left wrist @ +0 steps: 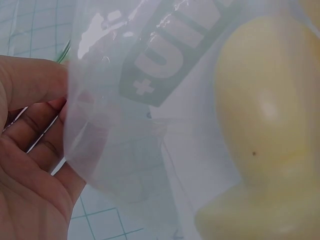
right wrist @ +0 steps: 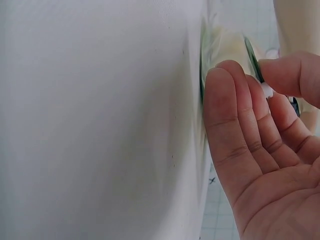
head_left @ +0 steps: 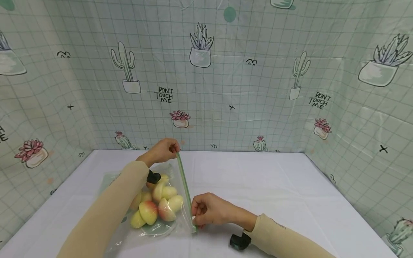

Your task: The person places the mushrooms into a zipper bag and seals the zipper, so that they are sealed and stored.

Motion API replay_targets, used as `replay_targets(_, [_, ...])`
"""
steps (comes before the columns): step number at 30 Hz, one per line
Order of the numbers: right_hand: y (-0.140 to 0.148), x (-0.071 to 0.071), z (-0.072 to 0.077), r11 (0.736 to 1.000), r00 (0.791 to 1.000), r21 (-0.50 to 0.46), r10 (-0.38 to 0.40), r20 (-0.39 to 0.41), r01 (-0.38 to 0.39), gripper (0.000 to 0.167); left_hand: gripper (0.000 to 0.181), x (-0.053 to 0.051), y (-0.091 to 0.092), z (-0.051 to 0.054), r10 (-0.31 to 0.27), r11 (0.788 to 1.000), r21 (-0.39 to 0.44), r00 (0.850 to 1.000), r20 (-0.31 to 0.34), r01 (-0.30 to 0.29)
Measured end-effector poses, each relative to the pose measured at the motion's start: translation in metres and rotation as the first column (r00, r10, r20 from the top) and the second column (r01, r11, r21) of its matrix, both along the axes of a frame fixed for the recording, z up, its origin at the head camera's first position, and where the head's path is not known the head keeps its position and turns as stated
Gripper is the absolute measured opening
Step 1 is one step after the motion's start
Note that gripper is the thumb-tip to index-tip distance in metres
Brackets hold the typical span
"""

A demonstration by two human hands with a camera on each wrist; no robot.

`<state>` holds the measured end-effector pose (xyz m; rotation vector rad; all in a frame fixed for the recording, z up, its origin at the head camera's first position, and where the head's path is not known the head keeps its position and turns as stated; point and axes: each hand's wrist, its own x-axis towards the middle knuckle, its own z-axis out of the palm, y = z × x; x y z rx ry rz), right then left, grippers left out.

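A clear zip bag [head_left: 175,172] with a green strip [head_left: 184,179] along its mouth lies on its side. Inside it are several glossy yellow, red-blushed fruit-like pieces [head_left: 149,212], whose exact kind I cannot tell; a yellow one [left wrist: 265,100] looms large in the left wrist view. The left hand [head_left: 165,149] pinches the far end of the strip and lifts it. At the near end, thumb and fingers of the right hand [head_left: 214,211] pinch the white slider [right wrist: 267,90] on the strip. Green printing [left wrist: 170,55] shows on the bag.
A white-covered table [head_left: 251,182] lies under the bag. Behind and at both sides hangs a gridded cactus-print curtain [head_left: 226,86]. Dark wrist cameras [head_left: 240,242] sit on both sleeves; the left forearm [head_left: 109,208] crosses over part of the bag.
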<state>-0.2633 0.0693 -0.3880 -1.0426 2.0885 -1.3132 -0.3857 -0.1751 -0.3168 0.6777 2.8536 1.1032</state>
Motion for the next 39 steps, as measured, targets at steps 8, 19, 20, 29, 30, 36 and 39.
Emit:
replay_targets(8, [0.0017, 0.0023, -0.0003, 1.0, 1.0, 0.002, 0.009, -0.003, -0.009, 0.014, 0.011, -0.0024, 0.0005, -0.0023, -0.002, 1.0, -0.002, 1.0, -0.015, 0.002])
replay_targets(19, [0.0024, 0.0067, -0.0001, 1.0, 1.0, 0.004, 0.006, 0.006, -0.006, 0.014, 0.01, -0.0026, 0.0001, -0.0018, -0.008, 1.0, -0.001, 1.0, -0.009, 0.008])
replay_targets(20, [0.0024, 0.0072, -0.0001, 1.0, 1.0, 0.005, 0.006, 0.007, -0.006, 0.014, 0.01, -0.0023, 0.0001, -0.0015, -0.008, 1.0, -0.002, 1.0, -0.008, 0.008])
replay_targets(29, [0.0013, 0.0096, -0.0002, 1.0, 1.0, 0.012, 0.019, 0.006, -0.019, 0.014, 0.01, -0.0012, -0.0007, -0.0004, -0.008, 1.0, 0.0, 1.0, -0.015, 0.008])
replay_targets(30, [0.0013, 0.0098, -0.0002, 1.0, 1.0, 0.012, 0.018, 0.007, -0.018, 0.015, 0.011, -0.0012, -0.0003, -0.0005, -0.005, 1.0, 0.0, 1.0, -0.013, 0.005])
replay_targets(36, [0.0013, 0.0104, 0.0001, 1.0, 1.0, 0.01, 0.022, 0.008, -0.022, 0.015, 0.011, -0.0012, 0.001, -0.0013, -0.001, 1.0, 0.004, 1.0, -0.003, 0.001])
replay_targets(39, [0.001, 0.0104, -0.0001, 1.0, 1.0, 0.011, 0.021, 0.006, -0.021, 0.015, 0.011, -0.0009, 0.0012, -0.0016, -0.002, 1.0, 0.008, 1.0, -0.007, 0.002])
